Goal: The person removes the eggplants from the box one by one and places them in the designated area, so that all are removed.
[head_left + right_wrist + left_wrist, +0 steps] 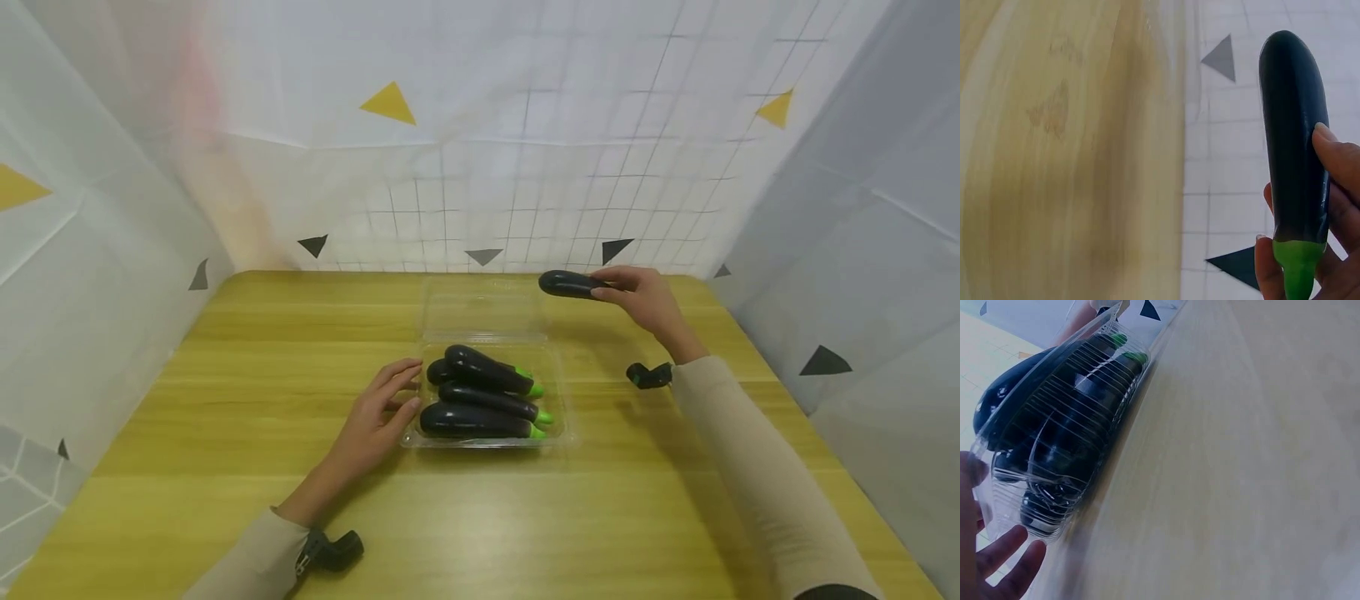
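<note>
My right hand (643, 298) grips a dark purple eggplant (567, 284) near its stem end, above the back right of the table. In the right wrist view this eggplant (1294, 137) shows its green cap, with thumb and fingers around its lower half. A clear plastic clamshell box (562, 408) stands in the middle of the table and holds several eggplants (480, 419), their green ends facing right. Against the box's left side rests my left hand (375, 417), fingertips at the rim and thumb by the near corner. The left wrist view shows its spread fingers (1007, 553) touching the ribbed wall.
Behind the box, its clear lid (480, 308) lies folded back toward the table's far edge. The wooden table (247, 375) is enclosed by pale sheeting (480, 167) with black, grey and yellow triangles. A dark wrist device (333, 550) sits on each forearm.
</note>
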